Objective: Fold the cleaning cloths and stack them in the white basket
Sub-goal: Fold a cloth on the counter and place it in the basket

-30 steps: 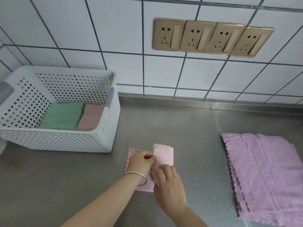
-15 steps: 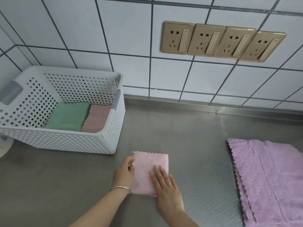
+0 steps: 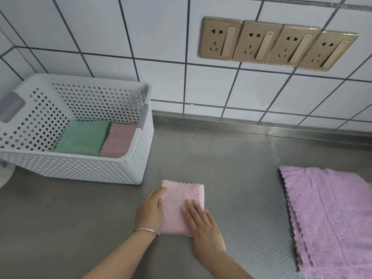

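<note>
A folded pink cloth [image 3: 184, 198] lies flat on the steel counter in front of me. My left hand [image 3: 150, 210] rests against its left edge, fingers along the side. My right hand [image 3: 203, 224] lies flat on its lower right part, fingers spread, pressing it down. The white perforated basket [image 3: 80, 170] stands to the left and holds a folded green cloth [image 3: 82, 137] and a folded pink cloth [image 3: 118, 139] side by side. A stack of unfolded purple-pink cloths [image 3: 326, 214] lies at the right.
The steel counter [image 3: 221, 158] runs to a tiled wall with a row of gold sockets [image 3: 277, 44]. A white round object [image 3: 5, 176] shows at the far left edge, behind the basket's corner.
The pink cloth's last fold was closed over, hiding its green-edged inner side. Both hands went from pinching it to lying flat on it and have hardly moved in the last half second.
</note>
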A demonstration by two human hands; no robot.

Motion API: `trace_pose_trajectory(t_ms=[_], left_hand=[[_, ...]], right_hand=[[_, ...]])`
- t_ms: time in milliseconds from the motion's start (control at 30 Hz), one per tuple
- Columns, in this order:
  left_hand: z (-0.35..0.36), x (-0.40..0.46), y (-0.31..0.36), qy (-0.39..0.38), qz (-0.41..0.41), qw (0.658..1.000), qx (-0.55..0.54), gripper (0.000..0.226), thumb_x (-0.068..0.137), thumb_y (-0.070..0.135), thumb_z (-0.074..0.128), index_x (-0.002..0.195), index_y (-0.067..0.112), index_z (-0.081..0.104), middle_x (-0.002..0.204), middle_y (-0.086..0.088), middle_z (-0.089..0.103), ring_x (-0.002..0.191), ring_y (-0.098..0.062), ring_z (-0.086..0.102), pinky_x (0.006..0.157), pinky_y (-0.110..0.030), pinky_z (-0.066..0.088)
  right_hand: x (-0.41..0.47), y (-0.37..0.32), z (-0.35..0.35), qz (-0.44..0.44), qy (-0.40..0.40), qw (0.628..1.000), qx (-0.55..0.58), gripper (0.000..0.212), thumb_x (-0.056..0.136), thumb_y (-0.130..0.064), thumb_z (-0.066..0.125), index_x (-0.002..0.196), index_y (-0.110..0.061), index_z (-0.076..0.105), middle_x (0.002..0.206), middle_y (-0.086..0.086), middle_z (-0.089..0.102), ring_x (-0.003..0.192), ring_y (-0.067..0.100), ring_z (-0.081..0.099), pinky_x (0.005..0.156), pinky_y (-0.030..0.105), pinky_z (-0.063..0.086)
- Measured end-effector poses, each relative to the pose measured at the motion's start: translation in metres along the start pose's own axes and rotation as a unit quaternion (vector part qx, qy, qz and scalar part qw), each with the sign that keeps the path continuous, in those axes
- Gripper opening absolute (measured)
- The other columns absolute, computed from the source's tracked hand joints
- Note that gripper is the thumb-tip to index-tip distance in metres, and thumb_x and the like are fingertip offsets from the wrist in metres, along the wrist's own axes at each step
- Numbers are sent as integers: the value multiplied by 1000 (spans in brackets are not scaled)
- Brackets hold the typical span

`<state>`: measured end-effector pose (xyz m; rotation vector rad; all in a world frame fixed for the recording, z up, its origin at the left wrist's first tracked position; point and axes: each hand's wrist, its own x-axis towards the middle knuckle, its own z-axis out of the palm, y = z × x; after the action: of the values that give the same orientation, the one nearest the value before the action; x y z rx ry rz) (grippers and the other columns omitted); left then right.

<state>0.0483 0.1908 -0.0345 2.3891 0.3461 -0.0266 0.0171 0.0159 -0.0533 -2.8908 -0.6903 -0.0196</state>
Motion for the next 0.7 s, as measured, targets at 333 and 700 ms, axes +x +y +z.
trace_pose_trajectory(t_ms=[333, 700], left_hand=[[3, -5, -3, -21, 1, 1000, 2, 48, 85, -5, 44, 125, 18, 58, 130, 1, 53, 111, -21, 57, 90, -27, 44], [8, -14, -7, -1, 44, 985, 165, 56, 75, 39, 48, 124, 12, 54, 133, -5, 47, 110, -22, 52, 85, -35, 50]], right_hand=[[1, 2, -21, 2, -42, 998, 45, 59, 68, -38, 41, 118, -17, 65, 134, -1, 55, 131, 16, 38, 102, 31, 24], [32, 24, -16, 4, -44, 999, -24, 67, 79, -44, 34, 131, -3, 42, 141, 8, 46, 145, 15, -7, 111, 40, 17]])
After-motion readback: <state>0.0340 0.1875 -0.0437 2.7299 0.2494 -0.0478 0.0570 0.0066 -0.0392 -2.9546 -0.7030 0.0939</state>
